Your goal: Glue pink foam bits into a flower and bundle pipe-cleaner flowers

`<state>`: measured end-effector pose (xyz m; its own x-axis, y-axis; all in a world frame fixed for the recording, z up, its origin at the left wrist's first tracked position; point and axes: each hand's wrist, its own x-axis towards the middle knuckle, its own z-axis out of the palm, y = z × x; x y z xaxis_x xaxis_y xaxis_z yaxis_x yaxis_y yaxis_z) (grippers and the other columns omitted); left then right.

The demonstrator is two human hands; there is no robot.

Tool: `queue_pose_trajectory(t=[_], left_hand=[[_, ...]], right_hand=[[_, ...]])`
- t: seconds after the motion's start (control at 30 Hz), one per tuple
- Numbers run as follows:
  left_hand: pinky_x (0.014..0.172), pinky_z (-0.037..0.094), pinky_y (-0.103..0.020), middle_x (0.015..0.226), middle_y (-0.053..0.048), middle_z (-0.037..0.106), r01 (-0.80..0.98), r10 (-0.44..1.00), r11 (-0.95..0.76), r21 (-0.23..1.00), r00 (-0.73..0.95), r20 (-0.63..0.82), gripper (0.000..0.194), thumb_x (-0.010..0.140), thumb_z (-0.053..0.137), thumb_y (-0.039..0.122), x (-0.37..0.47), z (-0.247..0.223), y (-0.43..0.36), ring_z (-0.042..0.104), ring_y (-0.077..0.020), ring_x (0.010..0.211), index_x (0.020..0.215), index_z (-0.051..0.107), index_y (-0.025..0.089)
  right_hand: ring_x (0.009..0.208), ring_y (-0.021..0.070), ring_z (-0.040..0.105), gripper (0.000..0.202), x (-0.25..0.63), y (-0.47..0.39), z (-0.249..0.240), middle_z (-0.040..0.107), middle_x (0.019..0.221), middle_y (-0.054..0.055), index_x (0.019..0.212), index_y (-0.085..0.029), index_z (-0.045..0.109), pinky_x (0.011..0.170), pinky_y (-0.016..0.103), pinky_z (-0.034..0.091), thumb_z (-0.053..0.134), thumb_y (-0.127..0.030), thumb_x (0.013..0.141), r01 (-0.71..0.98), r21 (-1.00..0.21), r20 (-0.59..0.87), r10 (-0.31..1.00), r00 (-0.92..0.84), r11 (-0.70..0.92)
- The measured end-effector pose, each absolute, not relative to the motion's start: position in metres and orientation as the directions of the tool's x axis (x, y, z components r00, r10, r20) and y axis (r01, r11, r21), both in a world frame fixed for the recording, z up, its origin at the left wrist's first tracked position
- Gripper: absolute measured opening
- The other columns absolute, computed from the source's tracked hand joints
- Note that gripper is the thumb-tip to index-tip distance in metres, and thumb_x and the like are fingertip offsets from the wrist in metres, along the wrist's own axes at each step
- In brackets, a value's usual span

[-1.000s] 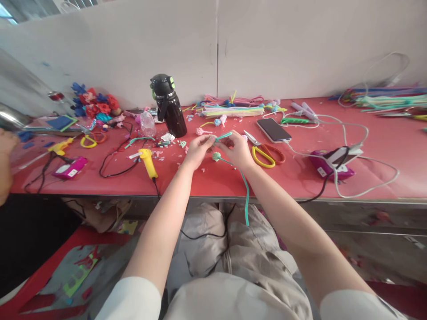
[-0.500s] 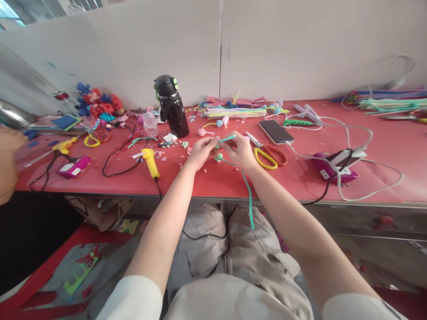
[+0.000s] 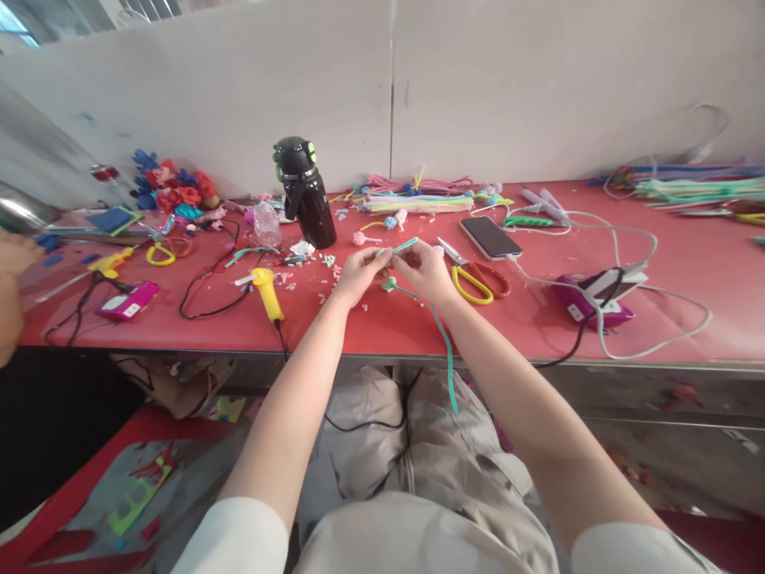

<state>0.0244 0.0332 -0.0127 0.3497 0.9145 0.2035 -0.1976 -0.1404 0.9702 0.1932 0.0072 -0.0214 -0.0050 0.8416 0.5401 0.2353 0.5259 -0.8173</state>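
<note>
My left hand (image 3: 361,273) and my right hand (image 3: 426,273) meet above the red table, fingertips pinched together. Between them is a teal pipe cleaner (image 3: 406,245), one short end slanting up past my right fingers. Just below my fingertips sits a small pale-green knotted piece (image 3: 390,284). From it a teal length (image 3: 449,359) runs under my right hand and droops over the table edge toward my lap. My fingers partly hide the pinched spot. Scissors with yellow and orange handles (image 3: 478,284) lie open right of my right hand.
A yellow glue gun (image 3: 267,293) lies to the left, its cord trailing off the edge. Behind it stands a black bottle (image 3: 309,199). A phone (image 3: 491,237) on a white cable and pipe cleaner bundles (image 3: 418,202) lie farther back. Another person's arm (image 3: 10,295) shows at far left.
My fingertips have drawn slightly closer together, and the teal end between them has shifted a little left. The whole view has moved slightly.
</note>
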Motion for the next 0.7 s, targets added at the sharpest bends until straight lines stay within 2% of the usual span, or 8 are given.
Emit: queue_pose_trajectory(t=[0.1, 0.2, 0.47, 0.6, 0.7], left_hand=[[0.062, 0.052, -0.022, 0.078, -0.001, 0.067, -0.208, 0.907, -0.133, 0.969, 0.368, 0.204, 0.045, 0.076, 0.089, 0.057, 0.0234, -0.0126, 0.0341, 0.062, -0.0088, 0.063, 0.085, 0.073, 0.015], [0.059, 0.051, -0.023, 0.073, 0.0, 0.064, -0.225, 0.894, -0.086, 0.971, 0.412, 0.175, 0.042, 0.079, 0.088, 0.053, 0.0221, -0.0094, 0.033, 0.062, -0.0098, 0.06, 0.081, 0.072, 0.014], [0.057, 0.05, -0.025, 0.069, -0.002, 0.064, -0.236, 0.882, 0.074, 0.969, 0.47, 0.047, 0.031, 0.078, 0.089, 0.038, 0.0194, -0.0033, 0.0299, 0.061, -0.0113, 0.057, 0.079, 0.071, 0.012], [0.057, 0.049, -0.026, 0.069, -0.003, 0.064, -0.219, 0.882, 0.099, 0.971, 0.472, 0.017, 0.03, 0.078, 0.089, 0.036, 0.0186, -0.0041, 0.0309, 0.06, -0.0115, 0.057, 0.079, 0.071, 0.012], [0.057, 0.049, -0.026, 0.07, -0.002, 0.063, -0.247, 0.887, 0.065, 0.967, 0.459, 0.058, 0.033, 0.077, 0.09, 0.039, 0.0185, -0.004, 0.0315, 0.059, -0.0109, 0.058, 0.08, 0.071, 0.013]], right_hand=[[0.075, 0.0199, 0.068, 0.03, 0.1933, 0.005, -0.0185, 0.071, 0.08, 0.004, 0.083, -0.023, 0.062, 0.073, 0.037, 0.055, 0.074, -0.049, 0.088, 0.202, -0.814, 0.55, 0.835, -0.028, 0.544], [0.074, 0.0189, 0.066, 0.025, 0.1942, 0.0025, -0.015, 0.069, 0.079, 0.003, 0.083, -0.022, 0.061, 0.073, 0.036, 0.054, 0.072, -0.043, 0.089, 0.199, -0.79, 0.582, 0.811, -0.058, 0.58], [0.074, 0.0161, 0.057, 0.019, 0.1989, 0.0048, -0.013, 0.062, 0.079, 0.001, 0.077, -0.022, 0.059, 0.073, 0.033, 0.049, 0.066, -0.036, 0.088, 0.284, -0.726, 0.616, 0.776, -0.136, 0.626], [0.074, 0.0162, 0.057, 0.016, 0.2018, 0.0055, -0.0116, 0.061, 0.079, 0.001, 0.079, -0.022, 0.061, 0.073, 0.033, 0.048, 0.064, -0.034, 0.09, 0.29, -0.695, 0.633, 0.751, -0.189, 0.658], [0.073, 0.0162, 0.06, 0.019, 0.1992, 0.0055, -0.0114, 0.063, 0.079, 0.001, 0.081, -0.021, 0.061, 0.073, 0.033, 0.049, 0.066, -0.037, 0.089, 0.254, -0.73, 0.616, 0.772, -0.158, 0.634]])
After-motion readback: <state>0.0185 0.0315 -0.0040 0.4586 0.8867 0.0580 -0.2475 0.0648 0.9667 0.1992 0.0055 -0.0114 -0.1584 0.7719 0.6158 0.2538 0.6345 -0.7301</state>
